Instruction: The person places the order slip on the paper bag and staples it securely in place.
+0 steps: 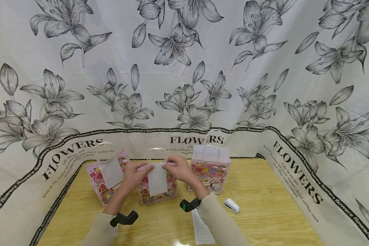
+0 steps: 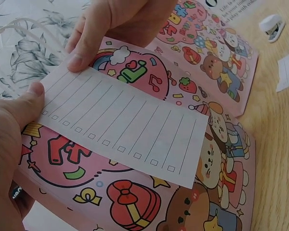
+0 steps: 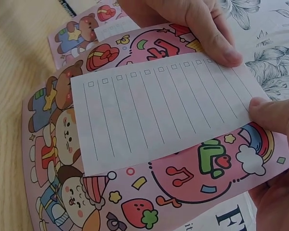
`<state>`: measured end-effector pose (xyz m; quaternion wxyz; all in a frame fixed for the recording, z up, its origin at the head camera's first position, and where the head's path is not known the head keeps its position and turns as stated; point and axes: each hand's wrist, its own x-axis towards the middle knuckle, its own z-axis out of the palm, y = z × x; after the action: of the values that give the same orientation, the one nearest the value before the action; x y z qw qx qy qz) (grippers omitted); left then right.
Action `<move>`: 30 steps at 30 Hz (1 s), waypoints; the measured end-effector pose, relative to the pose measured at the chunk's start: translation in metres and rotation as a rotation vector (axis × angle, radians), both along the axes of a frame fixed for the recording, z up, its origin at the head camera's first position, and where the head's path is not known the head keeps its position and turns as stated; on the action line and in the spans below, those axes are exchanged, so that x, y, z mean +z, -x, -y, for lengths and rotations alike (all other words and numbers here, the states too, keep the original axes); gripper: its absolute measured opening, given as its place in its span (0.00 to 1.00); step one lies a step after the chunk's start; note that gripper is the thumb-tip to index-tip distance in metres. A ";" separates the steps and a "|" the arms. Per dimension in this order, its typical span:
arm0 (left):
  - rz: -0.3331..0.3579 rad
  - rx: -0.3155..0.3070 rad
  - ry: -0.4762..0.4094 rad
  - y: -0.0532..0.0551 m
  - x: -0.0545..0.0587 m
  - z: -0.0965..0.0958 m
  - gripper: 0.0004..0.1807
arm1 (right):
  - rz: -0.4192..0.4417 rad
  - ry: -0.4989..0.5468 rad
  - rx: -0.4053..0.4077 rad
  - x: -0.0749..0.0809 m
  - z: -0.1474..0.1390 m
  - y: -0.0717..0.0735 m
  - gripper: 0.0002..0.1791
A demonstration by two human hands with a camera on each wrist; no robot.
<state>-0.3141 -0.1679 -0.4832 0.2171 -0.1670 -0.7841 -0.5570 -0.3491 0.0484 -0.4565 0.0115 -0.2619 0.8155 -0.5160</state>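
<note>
A pink cartoon-print gift bag (image 1: 143, 192) stands in the middle of the table, its white loop handles rising at the top. A white lined checklist slip (image 1: 158, 182) hangs over its front, the slip's top end at the bag's rim. My left hand (image 1: 134, 175) pinches the rim beside the slip, thumb in front and fingers behind. On the other side my right hand (image 1: 182, 169) pinches the same rim, its thumb at the slip's top corner. Both wrist views show the thumbs close together; the fingers behind the bag are partly hidden.
At the left leans another pink bag (image 1: 96, 175) with a lined slip (image 1: 111, 173) on its front. A third bag (image 1: 209, 171) stands at the right. Nearer lie a small white stapler (image 1: 232, 205) and a loose lined slip (image 1: 202, 229). Flower-print cloth (image 1: 184, 85) surrounds the table.
</note>
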 end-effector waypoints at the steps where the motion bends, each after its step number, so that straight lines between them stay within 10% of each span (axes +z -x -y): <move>1: 0.006 -0.001 -0.004 0.000 0.000 0.000 0.10 | -0.007 -0.003 -0.005 0.000 0.000 -0.001 0.06; 8: -0.002 0.011 -0.008 0.000 -0.003 -0.001 0.11 | -0.170 -0.047 -0.015 0.001 -0.001 -0.011 0.11; 13: -0.001 0.041 -0.008 -0.002 -0.003 -0.002 0.10 | -0.476 -0.060 -0.077 0.015 -0.005 -0.028 0.22; 20: 0.028 0.045 -0.026 -0.011 0.007 -0.009 0.07 | -0.877 0.039 -0.202 0.036 -0.036 -0.057 0.10; 30: 0.019 0.036 -0.038 -0.003 -0.003 -0.005 0.09 | -0.946 0.150 -0.331 0.028 -0.116 -0.078 0.12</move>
<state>-0.3111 -0.1630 -0.4864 0.2226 -0.1435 -0.7782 -0.5694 -0.2715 0.1645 -0.4287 -0.4602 -0.3343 0.7227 -0.3926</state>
